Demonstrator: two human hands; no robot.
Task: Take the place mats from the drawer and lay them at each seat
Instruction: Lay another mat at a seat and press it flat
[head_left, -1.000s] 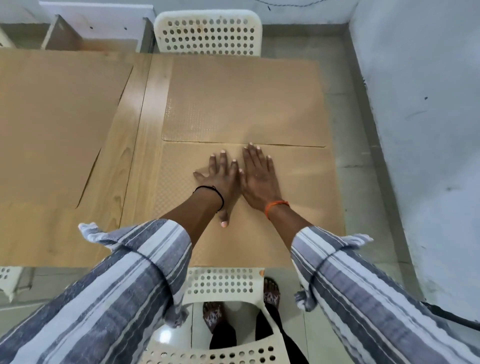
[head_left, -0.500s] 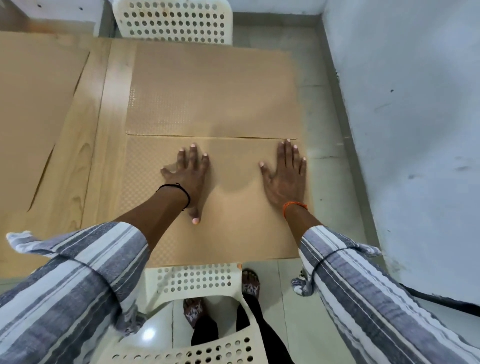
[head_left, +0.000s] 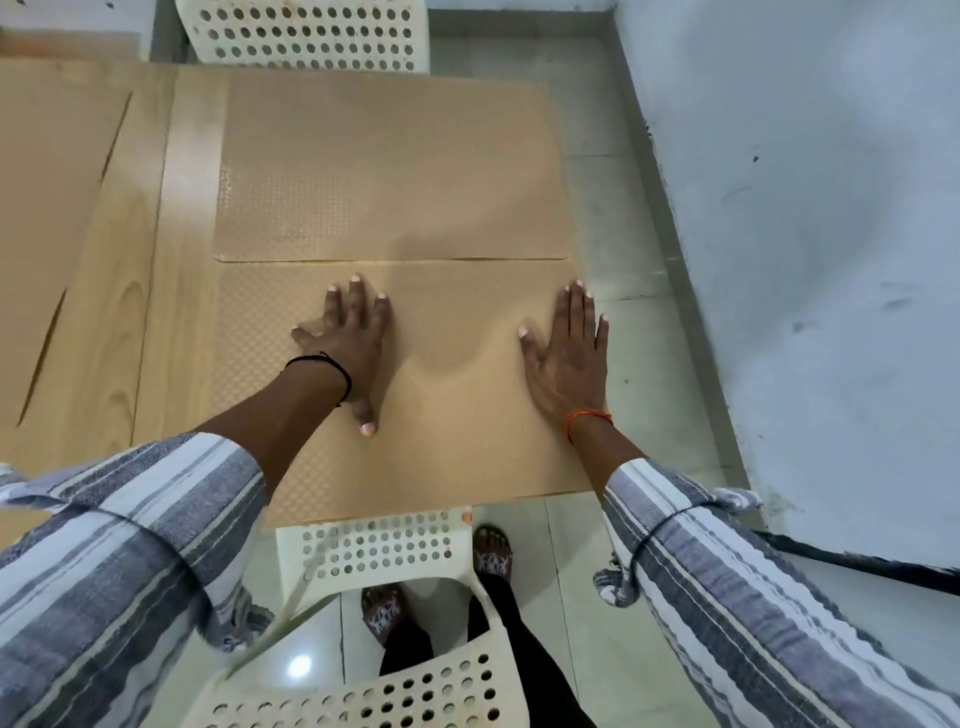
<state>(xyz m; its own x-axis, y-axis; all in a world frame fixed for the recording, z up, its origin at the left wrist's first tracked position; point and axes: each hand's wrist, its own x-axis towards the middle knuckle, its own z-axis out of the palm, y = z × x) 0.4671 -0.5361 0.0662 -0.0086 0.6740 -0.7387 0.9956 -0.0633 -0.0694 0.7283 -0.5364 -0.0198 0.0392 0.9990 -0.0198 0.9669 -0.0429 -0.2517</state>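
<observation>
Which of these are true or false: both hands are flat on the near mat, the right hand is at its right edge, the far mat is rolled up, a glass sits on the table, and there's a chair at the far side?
1. Both hands lie flat on the near mat. True: left hand, right hand.
2. The right hand is near the mat's right edge. True.
3. The far mat is rolled up. False: it lies flat.
4. A glass sits on the table. False: none is visible.
5. A white perforated chair stands at the far side. True.
</observation>
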